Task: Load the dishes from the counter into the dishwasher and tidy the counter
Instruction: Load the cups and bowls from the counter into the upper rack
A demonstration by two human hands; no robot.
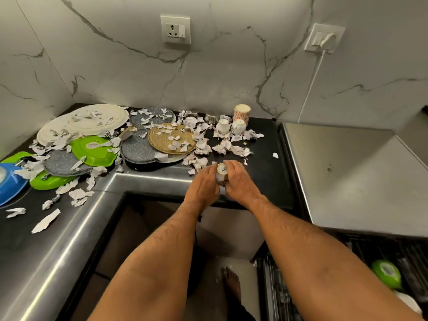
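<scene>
Both my hands meet at the counter's front edge around a small white cup (221, 169) lying on its side, base toward me. My left hand (203, 184) grips it from the left and my right hand (238, 181) from the right. Behind them lie two white cups (223, 125) and a patterned cup (241, 113). Plates cover the black counter (264, 163): white plates (92, 119), grey plates (139, 148), a woven tan plate (171, 137), green plates (92, 148) and a blue plate (10, 181). Torn paper scraps (222, 147) lie everywhere. The dishwasher rack (347, 274) at lower right holds a green dish (386, 273).
A steel surface (347, 177) sits right of the counter. A marble wall carries two sockets (175, 28), one with a white plug and cable (310, 89). My bare foot (231, 281) stands on the floor below.
</scene>
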